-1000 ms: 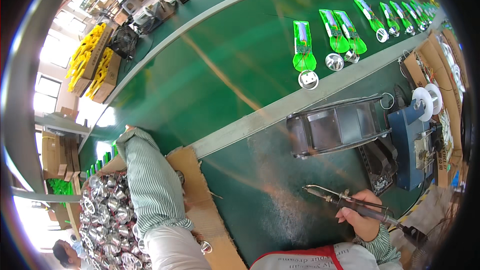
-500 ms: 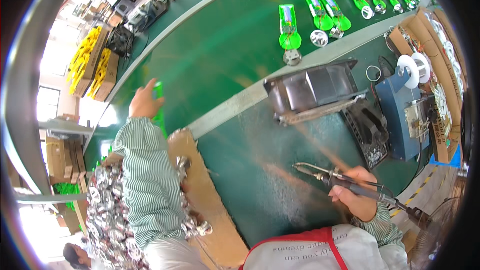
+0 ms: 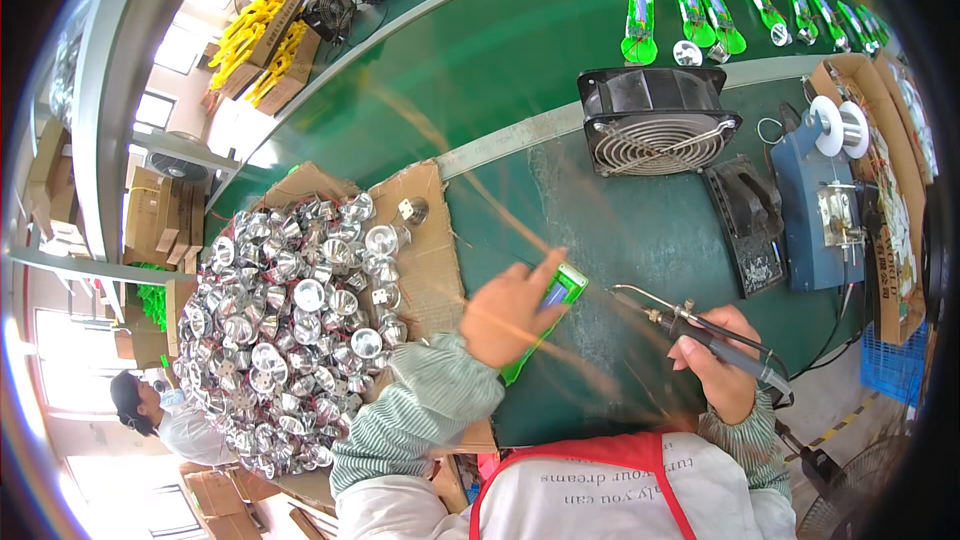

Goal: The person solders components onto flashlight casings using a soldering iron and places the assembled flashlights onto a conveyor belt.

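Observation:
My left hand (image 3: 515, 315) grips a green plastic housing (image 3: 568, 283) with a pale blue part inside, low over the green work mat (image 3: 530, 410). The hand covers much of the housing, whose lower end shows beneath the wrist. In my right hand (image 3: 718, 360) is a soldering iron (image 3: 715, 345) with a thin, bent metal feed tube along its top. Its tip points left toward the housing, apart from it. On the left, a large heap of silvery reflector cups (image 3: 310, 295) lies on cardboard (image 3: 425, 225).
A black fan (image 3: 655, 125) stands behind the mat. Right of it are a black stand (image 3: 745, 225) and a blue solder feeder (image 3: 815, 200) with a white spool (image 3: 840, 127). Several green housings (image 3: 640, 30) line the far belt. A person (image 3: 165, 420) is at lower left.
My left hand has come back from the far left belt to the mat, bringing the green housing. The right hand still holds the soldering iron. The whole view has shifted.

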A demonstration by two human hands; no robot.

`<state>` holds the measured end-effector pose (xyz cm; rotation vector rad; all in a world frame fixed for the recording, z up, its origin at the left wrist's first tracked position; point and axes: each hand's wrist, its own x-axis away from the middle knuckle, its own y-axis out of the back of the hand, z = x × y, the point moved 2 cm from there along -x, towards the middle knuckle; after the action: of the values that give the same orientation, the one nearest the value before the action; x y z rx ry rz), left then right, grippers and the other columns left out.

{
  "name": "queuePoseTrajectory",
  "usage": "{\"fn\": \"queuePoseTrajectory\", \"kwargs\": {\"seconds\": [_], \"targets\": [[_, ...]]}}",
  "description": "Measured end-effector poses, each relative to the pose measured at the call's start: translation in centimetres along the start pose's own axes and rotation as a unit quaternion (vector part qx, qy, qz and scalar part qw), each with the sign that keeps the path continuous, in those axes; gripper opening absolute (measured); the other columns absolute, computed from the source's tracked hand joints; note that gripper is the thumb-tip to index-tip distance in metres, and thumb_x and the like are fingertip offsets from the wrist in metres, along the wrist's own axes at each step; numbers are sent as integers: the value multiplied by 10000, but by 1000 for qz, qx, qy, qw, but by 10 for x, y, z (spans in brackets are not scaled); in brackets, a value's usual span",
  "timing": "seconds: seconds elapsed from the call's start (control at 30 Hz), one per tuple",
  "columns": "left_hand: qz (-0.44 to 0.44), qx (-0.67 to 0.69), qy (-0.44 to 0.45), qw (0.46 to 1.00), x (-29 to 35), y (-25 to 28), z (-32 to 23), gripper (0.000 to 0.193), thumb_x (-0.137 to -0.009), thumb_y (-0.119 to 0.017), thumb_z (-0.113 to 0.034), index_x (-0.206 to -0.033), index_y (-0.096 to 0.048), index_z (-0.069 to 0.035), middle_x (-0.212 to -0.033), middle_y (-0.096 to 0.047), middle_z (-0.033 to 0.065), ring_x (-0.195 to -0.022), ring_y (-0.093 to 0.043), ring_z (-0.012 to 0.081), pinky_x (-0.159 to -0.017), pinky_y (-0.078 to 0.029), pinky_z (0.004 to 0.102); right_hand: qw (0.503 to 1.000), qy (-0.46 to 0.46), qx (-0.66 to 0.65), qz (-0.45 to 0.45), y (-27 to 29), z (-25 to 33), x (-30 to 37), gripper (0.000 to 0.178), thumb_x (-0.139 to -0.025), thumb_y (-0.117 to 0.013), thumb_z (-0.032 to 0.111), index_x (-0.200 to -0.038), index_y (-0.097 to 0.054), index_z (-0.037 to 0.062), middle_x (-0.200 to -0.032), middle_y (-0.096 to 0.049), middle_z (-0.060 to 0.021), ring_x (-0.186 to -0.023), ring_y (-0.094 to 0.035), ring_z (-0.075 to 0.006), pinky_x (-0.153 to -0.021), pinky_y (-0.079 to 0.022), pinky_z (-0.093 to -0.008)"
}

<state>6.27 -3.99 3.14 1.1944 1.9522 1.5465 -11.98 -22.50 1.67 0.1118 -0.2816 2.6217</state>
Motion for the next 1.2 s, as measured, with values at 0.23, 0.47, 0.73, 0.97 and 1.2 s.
{"fn": "queuePoseTrajectory", "kwargs": {"seconds": [0.23, 0.47, 0.73, 0.97, 1.2], "targets": [[-77, -392, 142, 906, 32, 32, 104, 116, -727, -561, -75, -842, -570, -73, -871, -539, 98, -764, -601, 239, -572, -514, 349, 999, 20, 3, 35, -3, -2, 11, 142, -787, -593, -7, -893, -513, -56, -741, -633, -132, -620, -624, -138, -537, -517, -248], [-167, -289, 48, 941, 37, 34, 131, 88, -739, -580, -82, -817, -620, -68, -868, -580, 90, -747, -599, 252, -633, -500, 356, 999, 19, -8, 38, -10, -5, 20, 141, -784, -597, -7, -894, -523, -55, -742, -637, -129, -632, -632, -137, -535, -512, -243], [-147, 219, 231, 937, 78, 33, 75, 144, -766, -628, -92, -877, -657, -5, -698, -630, 126, -707, -604, 234, -664, -463, 323, 997, -8, 0, 83, -26, -5, 23, 126, -784, -613, -4, -879, -538, -41, -748, -643, -104, -665, -638, -124, -580, -519, -244], [-111, 162, 144, 970, 86, -8, 29, 99, -749, -646, -93, -816, -654, -20, -703, -609, 112, -690, -553, 260, -629, -438, 353, 988, 18, 45, 145, -46, -11, 19, 138, -776, -634, 24, -886, -560, -16, -759, -652, -73, -674, -635, -105, -598, -509, -233], [-133, 125, 98, 978, 90, -25, 21, 50, -740, -617, -66, -765, -627, -24, -733, -570, 118, -720, -507, 301, -647, -403, 381, 982, -12, 35, 185, -67, -20, 11, 134, -788, -631, 51, -887, -566, -12, -753, -647, -67, -682, -626, -98, -604, -506, -238]]}}
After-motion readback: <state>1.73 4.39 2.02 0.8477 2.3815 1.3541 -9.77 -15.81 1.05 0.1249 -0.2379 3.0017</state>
